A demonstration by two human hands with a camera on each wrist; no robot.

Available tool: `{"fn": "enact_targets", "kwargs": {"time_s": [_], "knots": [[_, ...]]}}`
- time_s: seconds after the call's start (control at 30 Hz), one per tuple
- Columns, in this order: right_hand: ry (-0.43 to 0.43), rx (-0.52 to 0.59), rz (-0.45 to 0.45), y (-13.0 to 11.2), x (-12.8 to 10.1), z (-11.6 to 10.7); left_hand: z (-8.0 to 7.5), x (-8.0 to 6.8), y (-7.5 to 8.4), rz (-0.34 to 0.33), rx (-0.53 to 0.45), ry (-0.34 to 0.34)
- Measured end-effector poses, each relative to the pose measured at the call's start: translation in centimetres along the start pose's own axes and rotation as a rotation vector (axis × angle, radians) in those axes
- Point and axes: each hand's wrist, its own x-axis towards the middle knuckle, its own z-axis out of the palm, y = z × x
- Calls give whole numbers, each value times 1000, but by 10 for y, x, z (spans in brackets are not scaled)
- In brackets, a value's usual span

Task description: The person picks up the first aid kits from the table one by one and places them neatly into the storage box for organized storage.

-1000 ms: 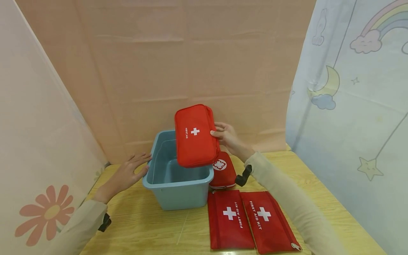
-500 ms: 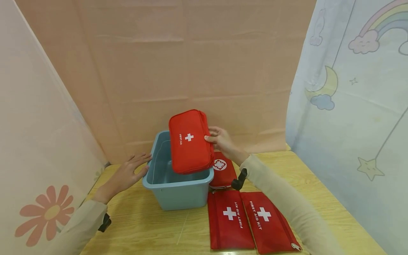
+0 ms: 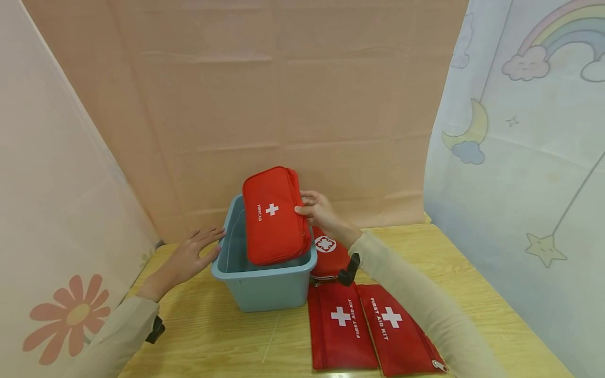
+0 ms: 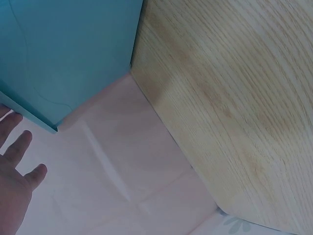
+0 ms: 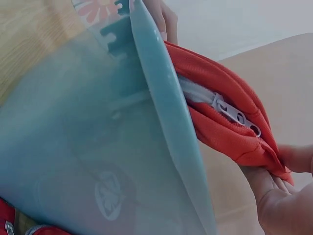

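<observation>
My right hand (image 3: 315,212) grips the right edge of a red first aid pouch (image 3: 273,215) with a white cross, holding it tilted with its lower end inside the blue plastic bin (image 3: 262,286). In the right wrist view the pouch (image 5: 230,120) with its white zipper lies against the bin's wall (image 5: 166,127), held by my right hand (image 5: 281,193). My left hand (image 3: 191,254) rests flat with straight fingers against the bin's left rim; in the left wrist view its fingers (image 4: 17,152) show beside the bin's corner (image 4: 63,58).
A small rounded red pouch (image 3: 331,257) lies right of the bin. Two flat red first aid kit pouches (image 3: 339,325) (image 3: 397,328) lie side by side at the front of the wooden table (image 3: 212,336). Fabric screens close in the back and both sides.
My right hand has carried the red pouch left and down, from above the bin's right rim to its lower end inside the bin. The left hand has not moved.
</observation>
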Motion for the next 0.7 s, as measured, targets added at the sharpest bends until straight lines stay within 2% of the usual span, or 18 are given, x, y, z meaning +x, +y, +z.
{"fn": "enact_targets", "kwargs": {"time_s": [0.1, 0.33, 0.7], "knots": [[0, -10, 16, 1, -2, 4, 0, 0, 0, -7, 2, -6], [-13, -81, 35, 4, -7, 14, 1, 0, -2, 21, 15, 23], [-23, -133, 71, 11, -6, 25, 0, 0, 0, 0, 6, 11]]}}
